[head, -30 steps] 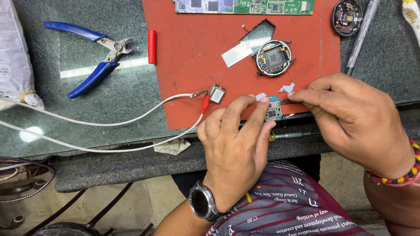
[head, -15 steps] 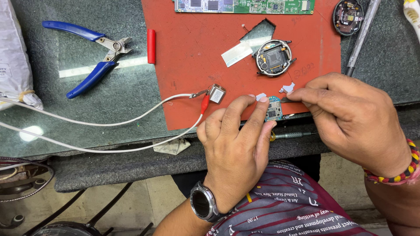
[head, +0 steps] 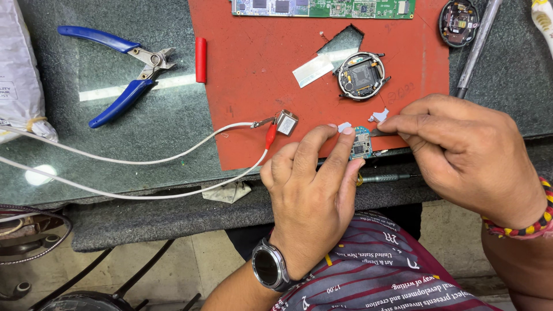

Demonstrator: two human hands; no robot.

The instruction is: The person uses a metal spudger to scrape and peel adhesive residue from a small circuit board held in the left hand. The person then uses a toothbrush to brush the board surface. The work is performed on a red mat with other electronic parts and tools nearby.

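A small blue-green circuit board [head: 362, 144] is pinned flat on the near edge of the red mat [head: 253, 86] by the fingertips of the left hand [head: 314, 198], whose fingers are spread narrowly over it. A thin metal tool [head: 380, 132] is pinched in the right hand [head: 461, 152], fingers closed around it, its tip laid against the far right corner of the board. Small white scraps [head: 378, 116] are seen just beyond the board. Farther on the mat, a round opened watch body [head: 361, 76] is placed beside a strip of clear tape [head: 312, 69]. To the left, a white cable with a red clip [head: 270, 136] is laid across the mat edge, and blue-handled pliers [head: 118, 72] are left well apart on the dark table [head: 115, 132].
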